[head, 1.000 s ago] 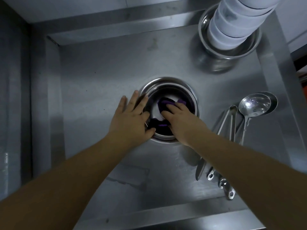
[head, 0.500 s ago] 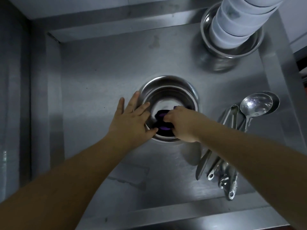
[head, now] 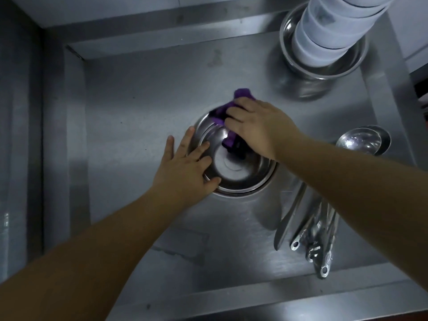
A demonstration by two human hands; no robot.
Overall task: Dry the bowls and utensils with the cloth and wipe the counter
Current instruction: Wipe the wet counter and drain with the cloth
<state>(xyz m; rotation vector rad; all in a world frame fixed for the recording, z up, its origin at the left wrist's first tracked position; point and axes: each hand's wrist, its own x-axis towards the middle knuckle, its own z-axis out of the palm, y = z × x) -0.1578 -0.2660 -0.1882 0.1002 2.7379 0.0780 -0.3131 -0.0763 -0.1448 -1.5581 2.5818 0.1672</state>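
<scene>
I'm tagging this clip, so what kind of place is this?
Probably a kitchen dishwashing spot, maybe a commercial one: a steel counter, stacked bowls in a steel basin, ladles and utensils laid out, and a bowl being wiped with a cloth.

Dim, bluish light; soft glare on steel counter [head: 143,117], wide-angle bending at edges, slight blur.

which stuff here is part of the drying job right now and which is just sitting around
In use:
- purple cloth, held by right hand
- steel bowl, steadied by left hand

Waiting nearby:
- stacked white bowls in a steel basin
- ladles
- utensil pile
- counter
</scene>
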